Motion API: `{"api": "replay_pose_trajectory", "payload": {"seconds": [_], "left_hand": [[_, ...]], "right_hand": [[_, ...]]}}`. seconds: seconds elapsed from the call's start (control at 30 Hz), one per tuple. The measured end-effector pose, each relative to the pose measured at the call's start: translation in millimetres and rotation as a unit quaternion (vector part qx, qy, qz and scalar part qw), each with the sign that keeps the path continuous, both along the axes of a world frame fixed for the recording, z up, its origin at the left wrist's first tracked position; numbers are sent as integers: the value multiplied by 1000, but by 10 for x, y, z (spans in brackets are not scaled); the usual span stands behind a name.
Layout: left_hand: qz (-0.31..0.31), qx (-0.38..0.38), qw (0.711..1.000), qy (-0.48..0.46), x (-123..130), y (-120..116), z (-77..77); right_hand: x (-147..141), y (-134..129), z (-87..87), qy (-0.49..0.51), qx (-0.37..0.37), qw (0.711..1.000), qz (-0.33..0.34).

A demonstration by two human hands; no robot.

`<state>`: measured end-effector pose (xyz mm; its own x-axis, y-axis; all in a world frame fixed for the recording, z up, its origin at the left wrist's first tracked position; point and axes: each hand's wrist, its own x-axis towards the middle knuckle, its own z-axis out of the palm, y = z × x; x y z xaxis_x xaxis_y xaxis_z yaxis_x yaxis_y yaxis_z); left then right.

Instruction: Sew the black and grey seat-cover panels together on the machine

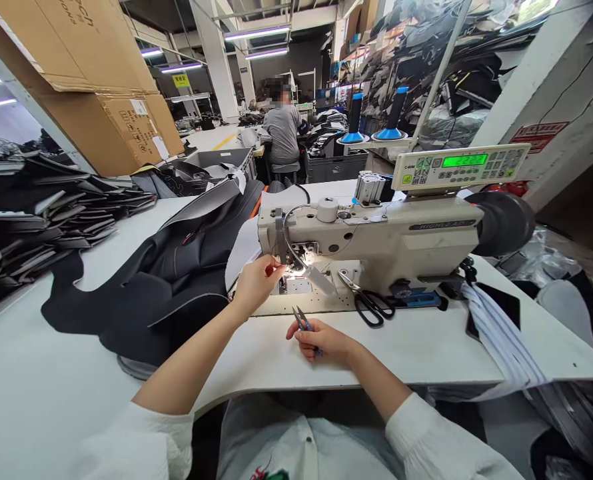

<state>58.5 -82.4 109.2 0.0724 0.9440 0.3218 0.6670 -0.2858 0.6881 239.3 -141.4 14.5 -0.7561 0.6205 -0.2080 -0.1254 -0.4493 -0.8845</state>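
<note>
Blue-handled thread snips (304, 325) gripped by right hand (325, 339); left hand (257, 281) pinched closed beside sewing machine (371, 233) needle (contents too small to resolve).

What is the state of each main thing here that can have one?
Blue-handled metal snips: blades apart, in right hand
Left hand: fingertips pinched together
Black-handled metal scissors: lying unheld
Cream metal sewing machine: needle area lit
Green rectangular display: lit
White ceiling tube lights: lit

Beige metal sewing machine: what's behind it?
Behind the machine: a strip of white tabletop, two black thread spools with blue bases, a dark grey plastic crate. Its body covers the tabletop directly behind it.
</note>
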Motion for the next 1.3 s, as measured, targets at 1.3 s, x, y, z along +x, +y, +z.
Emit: {"api": "replay_pose_trajectory", "payload": {"seconds": [1.3], "left_hand": [[3, 63, 981, 182, -524, -313, 245]], "right_hand": [[-300, -185, -44, -213, 398, 868, -206]]}}
